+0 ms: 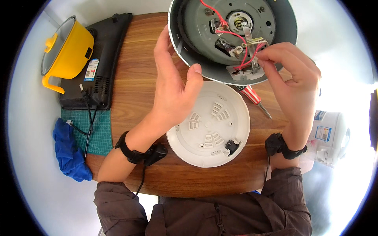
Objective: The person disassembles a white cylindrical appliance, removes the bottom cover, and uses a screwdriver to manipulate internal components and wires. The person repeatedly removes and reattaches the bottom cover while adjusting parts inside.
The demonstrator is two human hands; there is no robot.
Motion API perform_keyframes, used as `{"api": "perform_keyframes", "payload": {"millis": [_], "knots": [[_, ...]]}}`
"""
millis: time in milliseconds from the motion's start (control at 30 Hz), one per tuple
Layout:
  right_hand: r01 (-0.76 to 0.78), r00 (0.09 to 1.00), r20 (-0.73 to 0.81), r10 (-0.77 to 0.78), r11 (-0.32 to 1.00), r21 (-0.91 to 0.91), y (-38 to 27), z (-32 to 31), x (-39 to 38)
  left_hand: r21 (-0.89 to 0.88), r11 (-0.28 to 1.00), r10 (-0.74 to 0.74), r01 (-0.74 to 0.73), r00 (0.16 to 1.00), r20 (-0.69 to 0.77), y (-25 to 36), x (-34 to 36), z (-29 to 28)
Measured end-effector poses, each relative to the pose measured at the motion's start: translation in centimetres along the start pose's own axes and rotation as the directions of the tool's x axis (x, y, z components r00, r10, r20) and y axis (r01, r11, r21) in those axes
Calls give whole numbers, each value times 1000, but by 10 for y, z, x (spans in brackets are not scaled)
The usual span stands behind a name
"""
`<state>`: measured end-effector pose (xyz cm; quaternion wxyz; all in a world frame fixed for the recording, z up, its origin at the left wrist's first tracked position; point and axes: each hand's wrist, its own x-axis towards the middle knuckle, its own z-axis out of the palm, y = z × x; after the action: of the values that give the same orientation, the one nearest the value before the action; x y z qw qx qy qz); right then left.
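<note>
Between the left hand (173, 86) and the right hand (293, 70), a round rice-cooker housing (204, 35) is sitting beyond the white vented base cover (208, 124). The left is holding thumb and fingers apart at its near-left rim; the right is pressing thumb and forefinger together beside a metal bracket (249, 34), pinching what I cannot tell. Its grey interior is showing red wires (223, 21) and a central spring (238, 24).

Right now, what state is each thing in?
Grey housing: open, inside exposed
Left hand: against the housing, thumb spread
Right hand: fingertips by metal bracket, grip unclear
Red wires: exposed
White cover: off, lying flat
Screwdriver: lying down, partly hidden
Yellow pot: lid on
Blue cloth: crumpled
</note>
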<state>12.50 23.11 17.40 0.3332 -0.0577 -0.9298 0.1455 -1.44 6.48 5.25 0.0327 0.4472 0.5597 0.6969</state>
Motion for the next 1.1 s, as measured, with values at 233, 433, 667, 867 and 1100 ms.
{"api": "perform_keyframes", "payload": {"millis": [233,433,667,867,1100], "knots": [[21,999,-35,-25,995,-99,-5,4,-3,17,1000,-1,2,1000,-11,-2,-1,1],[32,999,-12,-35,987,-159,-11,2,-4,28,1000,-14,14,1000,-1,2,-1,3],[5,1000,-4,-6,985,-174,-14,3,-7,78,997,21,-20,1000,-7,2,-2,2],[-51,998,28,58,981,-188,-15,4,-8,110,994,4,-1,1000,-27,0,-4,3],[-36,997,54,49,975,-219,-17,5,-9,181,983,-7,12,1000,-30,0,-5,2]]}}
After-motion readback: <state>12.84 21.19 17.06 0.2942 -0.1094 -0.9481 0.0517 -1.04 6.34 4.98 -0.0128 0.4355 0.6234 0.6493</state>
